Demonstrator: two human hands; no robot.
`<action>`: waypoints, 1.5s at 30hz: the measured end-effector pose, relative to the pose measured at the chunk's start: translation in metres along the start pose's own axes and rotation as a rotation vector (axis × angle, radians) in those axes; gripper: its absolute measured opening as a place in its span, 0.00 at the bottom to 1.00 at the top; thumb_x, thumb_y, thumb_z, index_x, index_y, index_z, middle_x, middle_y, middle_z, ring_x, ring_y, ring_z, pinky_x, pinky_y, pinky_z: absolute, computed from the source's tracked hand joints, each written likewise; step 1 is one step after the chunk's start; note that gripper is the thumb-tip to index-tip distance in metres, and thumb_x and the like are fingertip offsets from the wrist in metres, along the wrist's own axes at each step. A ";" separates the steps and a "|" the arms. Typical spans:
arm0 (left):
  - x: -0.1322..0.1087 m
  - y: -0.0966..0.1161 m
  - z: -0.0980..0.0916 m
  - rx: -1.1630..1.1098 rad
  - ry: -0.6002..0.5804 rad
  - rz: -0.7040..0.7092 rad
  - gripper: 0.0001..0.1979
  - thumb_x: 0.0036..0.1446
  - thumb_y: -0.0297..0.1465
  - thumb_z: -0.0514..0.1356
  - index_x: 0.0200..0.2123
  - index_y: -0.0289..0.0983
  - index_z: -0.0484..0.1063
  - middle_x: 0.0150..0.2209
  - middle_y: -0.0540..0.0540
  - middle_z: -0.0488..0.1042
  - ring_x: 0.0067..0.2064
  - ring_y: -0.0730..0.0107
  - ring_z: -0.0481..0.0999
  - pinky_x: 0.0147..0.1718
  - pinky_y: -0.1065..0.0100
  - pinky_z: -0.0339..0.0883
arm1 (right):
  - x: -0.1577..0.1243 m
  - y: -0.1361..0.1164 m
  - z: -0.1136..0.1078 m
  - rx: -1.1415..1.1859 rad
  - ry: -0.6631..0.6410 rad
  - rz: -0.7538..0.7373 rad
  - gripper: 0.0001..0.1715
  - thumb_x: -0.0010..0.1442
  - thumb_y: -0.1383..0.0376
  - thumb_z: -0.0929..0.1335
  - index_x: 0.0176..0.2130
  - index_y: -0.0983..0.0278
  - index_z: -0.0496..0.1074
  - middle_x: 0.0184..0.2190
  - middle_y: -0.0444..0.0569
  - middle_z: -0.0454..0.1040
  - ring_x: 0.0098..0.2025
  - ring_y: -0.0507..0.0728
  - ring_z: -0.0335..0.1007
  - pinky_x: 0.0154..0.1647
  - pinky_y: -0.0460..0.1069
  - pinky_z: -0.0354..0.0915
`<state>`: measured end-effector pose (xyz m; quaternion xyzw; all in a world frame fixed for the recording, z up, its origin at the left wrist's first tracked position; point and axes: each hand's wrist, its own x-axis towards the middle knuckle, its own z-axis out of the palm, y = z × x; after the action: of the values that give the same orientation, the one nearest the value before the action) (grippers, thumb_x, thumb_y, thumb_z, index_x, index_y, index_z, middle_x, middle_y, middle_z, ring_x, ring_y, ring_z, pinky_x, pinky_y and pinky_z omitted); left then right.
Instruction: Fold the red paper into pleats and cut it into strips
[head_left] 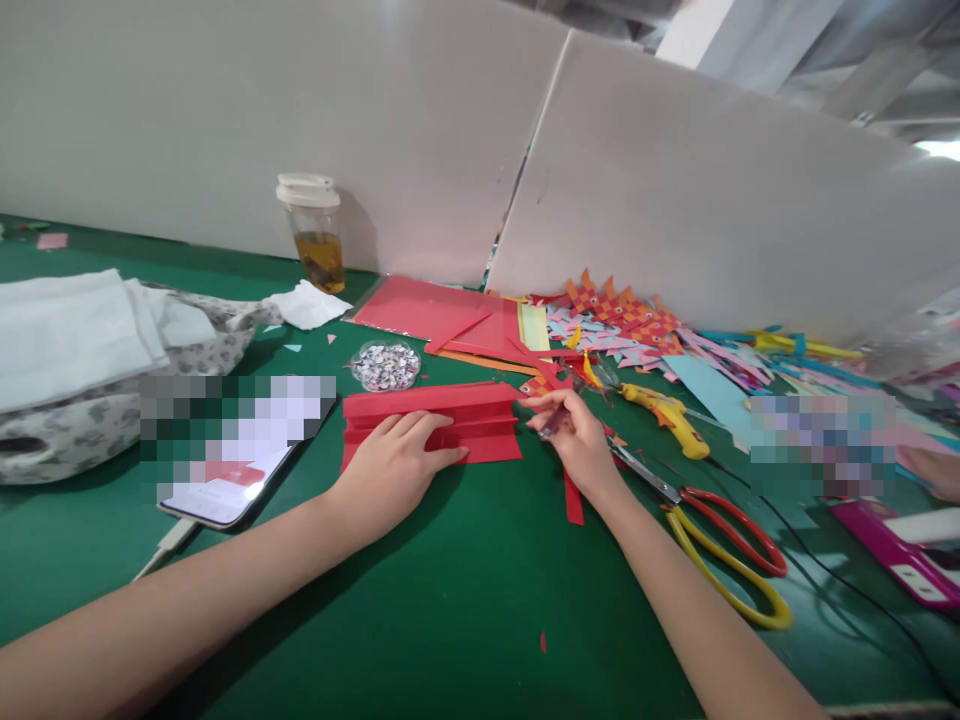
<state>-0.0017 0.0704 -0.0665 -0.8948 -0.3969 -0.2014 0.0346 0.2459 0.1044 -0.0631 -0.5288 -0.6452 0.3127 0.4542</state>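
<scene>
A sheet of red paper (480, 440) with lengthwise folds lies on the green table (450, 600). On its middle rests my left hand (390, 465), fingers stretched and thumb apart, pressing the sheet flat. My right hand (581, 450) is closed just past the sheet's right end. Between its fingers shows a small dark purplish thing, too little of it visible to name. A narrow red paper strip (574, 500) lies beneath that hand. Close by on the right are large scissors (679, 495) with one red and one yellow handle loop.
Behind the sheet sits a round container of googly eyes (386, 366). A phone (240, 470) on a cable lies left. A yellow glue gun (671, 415), woven paper fish (622, 310) and paper strips crowd the right. A lidded cup (319, 240) stands by the partition.
</scene>
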 end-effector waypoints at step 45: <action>0.007 0.019 -0.005 -1.241 -0.151 -0.714 0.15 0.51 0.41 0.59 0.28 0.33 0.70 0.24 0.48 0.72 0.23 0.76 0.67 0.21 0.75 0.58 | -0.040 -0.036 0.048 -0.052 0.162 -0.486 0.18 0.52 0.75 0.68 0.28 0.60 0.53 0.26 0.41 0.62 0.26 0.50 0.62 0.26 0.47 0.61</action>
<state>0.0143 0.0616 -0.0568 -0.5767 -0.4790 -0.3264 -0.5757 0.1887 0.0609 -0.0602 -0.3932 -0.7226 0.1343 0.5524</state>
